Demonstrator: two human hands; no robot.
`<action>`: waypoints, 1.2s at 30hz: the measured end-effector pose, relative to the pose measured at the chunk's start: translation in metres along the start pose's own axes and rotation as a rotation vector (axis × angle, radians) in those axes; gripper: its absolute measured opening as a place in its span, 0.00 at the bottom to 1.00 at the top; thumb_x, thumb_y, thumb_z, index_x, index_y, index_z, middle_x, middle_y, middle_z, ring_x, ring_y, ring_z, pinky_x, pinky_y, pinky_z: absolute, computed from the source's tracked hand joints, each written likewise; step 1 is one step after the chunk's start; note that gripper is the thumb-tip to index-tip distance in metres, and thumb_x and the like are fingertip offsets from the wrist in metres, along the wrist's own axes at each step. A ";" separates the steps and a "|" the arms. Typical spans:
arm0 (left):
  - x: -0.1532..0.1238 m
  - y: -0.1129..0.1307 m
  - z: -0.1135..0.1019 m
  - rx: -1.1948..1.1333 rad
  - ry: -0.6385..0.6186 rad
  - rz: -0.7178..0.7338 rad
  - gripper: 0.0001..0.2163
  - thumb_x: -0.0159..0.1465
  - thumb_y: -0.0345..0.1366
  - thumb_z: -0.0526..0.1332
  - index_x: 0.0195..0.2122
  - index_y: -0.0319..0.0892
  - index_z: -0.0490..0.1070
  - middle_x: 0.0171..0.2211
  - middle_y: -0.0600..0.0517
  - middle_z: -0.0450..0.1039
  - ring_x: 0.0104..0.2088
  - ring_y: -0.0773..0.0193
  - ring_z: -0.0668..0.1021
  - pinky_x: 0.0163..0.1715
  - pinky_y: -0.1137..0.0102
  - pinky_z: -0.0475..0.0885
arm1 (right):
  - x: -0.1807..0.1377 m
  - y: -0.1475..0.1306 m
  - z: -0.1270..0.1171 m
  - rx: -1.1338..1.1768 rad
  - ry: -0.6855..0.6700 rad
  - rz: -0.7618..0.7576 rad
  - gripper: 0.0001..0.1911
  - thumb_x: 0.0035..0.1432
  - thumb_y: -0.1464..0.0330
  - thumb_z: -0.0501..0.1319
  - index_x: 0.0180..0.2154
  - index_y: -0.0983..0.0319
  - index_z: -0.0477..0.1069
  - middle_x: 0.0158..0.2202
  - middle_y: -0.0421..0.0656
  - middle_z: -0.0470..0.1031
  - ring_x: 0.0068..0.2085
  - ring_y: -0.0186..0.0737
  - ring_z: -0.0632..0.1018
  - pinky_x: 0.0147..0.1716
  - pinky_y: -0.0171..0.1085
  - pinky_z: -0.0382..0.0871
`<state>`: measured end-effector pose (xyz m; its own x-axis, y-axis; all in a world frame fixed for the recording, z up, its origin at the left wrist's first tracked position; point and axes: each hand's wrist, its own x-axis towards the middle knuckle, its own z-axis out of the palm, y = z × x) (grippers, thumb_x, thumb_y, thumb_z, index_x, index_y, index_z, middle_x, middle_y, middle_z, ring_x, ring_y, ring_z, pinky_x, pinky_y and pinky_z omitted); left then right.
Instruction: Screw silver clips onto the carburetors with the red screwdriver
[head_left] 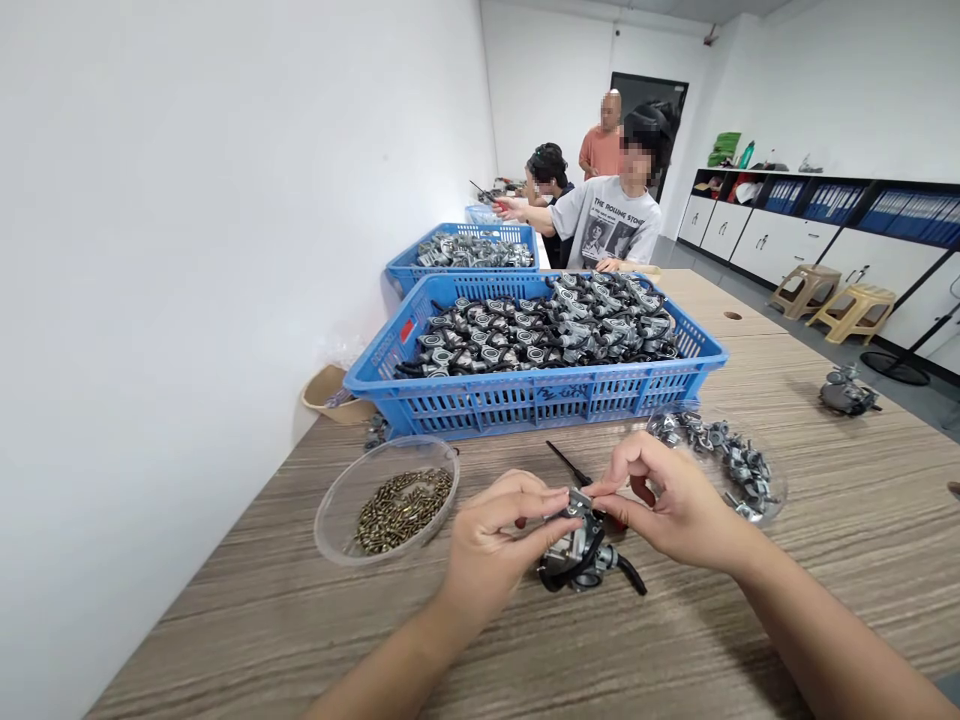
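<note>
- We see silver-grey metal on the assembly, black on its hoses.
- Worktop: brown-grey, streaked wood grain.
- Near crate: bright blue, one red patch, dark handwriting.
- Small pieces: brassy gold; their tub clear.
- Screwdriver: black shaft; we make out red at its handle.
- Co-worker's T-shirt: pale grey, black print.
- Stools: tan; binders blue.

Lower centre of frame: left hand and right hand pinching top of metal part. Clear bowl of brass pieces left, blue crate mid-frame, grey-shirted co-worker above.
</note>
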<state>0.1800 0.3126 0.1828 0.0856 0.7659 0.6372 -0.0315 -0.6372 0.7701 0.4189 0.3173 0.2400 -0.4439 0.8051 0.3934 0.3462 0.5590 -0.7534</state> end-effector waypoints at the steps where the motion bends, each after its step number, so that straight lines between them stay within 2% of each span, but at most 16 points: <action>1: 0.000 0.001 0.000 0.007 0.002 0.003 0.07 0.64 0.38 0.81 0.43 0.48 0.91 0.33 0.49 0.87 0.34 0.64 0.84 0.32 0.74 0.79 | 0.000 0.000 0.000 -0.008 -0.003 -0.002 0.09 0.72 0.67 0.68 0.42 0.54 0.68 0.37 0.37 0.79 0.30 0.33 0.75 0.25 0.32 0.65; 3: -0.001 0.002 0.001 0.004 0.022 -0.026 0.07 0.63 0.39 0.81 0.42 0.48 0.91 0.32 0.49 0.86 0.32 0.64 0.84 0.31 0.74 0.78 | 0.001 0.001 0.001 -0.020 -0.017 -0.009 0.09 0.72 0.68 0.68 0.42 0.54 0.68 0.38 0.37 0.79 0.32 0.33 0.76 0.27 0.32 0.66; 7: -0.002 0.004 0.002 -0.035 0.098 -0.178 0.08 0.60 0.42 0.83 0.38 0.47 0.91 0.32 0.48 0.86 0.30 0.64 0.83 0.27 0.74 0.76 | 0.001 0.000 0.002 -0.009 -0.058 -0.021 0.08 0.71 0.68 0.69 0.43 0.54 0.70 0.37 0.37 0.80 0.33 0.34 0.78 0.29 0.33 0.70; 12: -0.001 0.003 0.001 -0.037 0.109 -0.239 0.09 0.58 0.41 0.84 0.37 0.47 0.91 0.31 0.48 0.86 0.28 0.65 0.81 0.26 0.75 0.75 | 0.001 0.002 0.001 0.016 0.031 -0.010 0.10 0.73 0.66 0.68 0.43 0.54 0.66 0.38 0.39 0.82 0.31 0.34 0.81 0.25 0.34 0.67; 16: -0.001 0.002 0.001 -0.009 0.085 -0.226 0.09 0.59 0.42 0.83 0.38 0.47 0.91 0.31 0.48 0.86 0.27 0.67 0.80 0.26 0.75 0.73 | 0.002 0.005 0.004 0.019 0.082 -0.035 0.13 0.73 0.67 0.68 0.43 0.53 0.62 0.38 0.39 0.84 0.34 0.38 0.84 0.24 0.36 0.67; 21: -0.001 0.001 0.002 0.005 0.089 -0.199 0.11 0.60 0.45 0.82 0.38 0.45 0.91 0.30 0.48 0.85 0.27 0.66 0.79 0.25 0.74 0.72 | 0.003 0.006 0.008 -0.015 0.098 -0.091 0.15 0.69 0.69 0.70 0.42 0.53 0.62 0.39 0.40 0.86 0.34 0.38 0.82 0.28 0.39 0.66; 27: 0.001 0.004 0.000 0.057 0.050 -0.127 0.11 0.63 0.46 0.81 0.39 0.44 0.90 0.30 0.49 0.84 0.26 0.67 0.79 0.26 0.74 0.74 | 0.006 0.002 0.008 0.065 0.082 -0.079 0.17 0.71 0.69 0.68 0.42 0.53 0.58 0.39 0.40 0.87 0.33 0.37 0.82 0.27 0.38 0.64; 32: 0.004 0.009 -0.001 0.074 0.025 -0.040 0.07 0.66 0.41 0.79 0.41 0.45 0.89 0.32 0.50 0.85 0.26 0.69 0.78 0.25 0.77 0.73 | 0.007 -0.003 0.011 0.140 0.089 -0.046 0.18 0.72 0.68 0.67 0.42 0.53 0.56 0.39 0.40 0.88 0.32 0.37 0.82 0.27 0.38 0.66; 36: 0.005 0.012 -0.001 0.053 0.004 0.016 0.06 0.69 0.41 0.77 0.44 0.47 0.90 0.31 0.52 0.83 0.26 0.71 0.78 0.24 0.78 0.71 | 0.006 -0.007 0.012 0.310 0.053 0.075 0.20 0.72 0.65 0.69 0.42 0.53 0.55 0.38 0.39 0.87 0.28 0.33 0.78 0.26 0.36 0.65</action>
<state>0.1795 0.3087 0.1949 0.0820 0.7558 0.6496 0.0198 -0.6529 0.7572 0.4042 0.3164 0.2412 -0.3805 0.8556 0.3510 0.1048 0.4170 -0.9028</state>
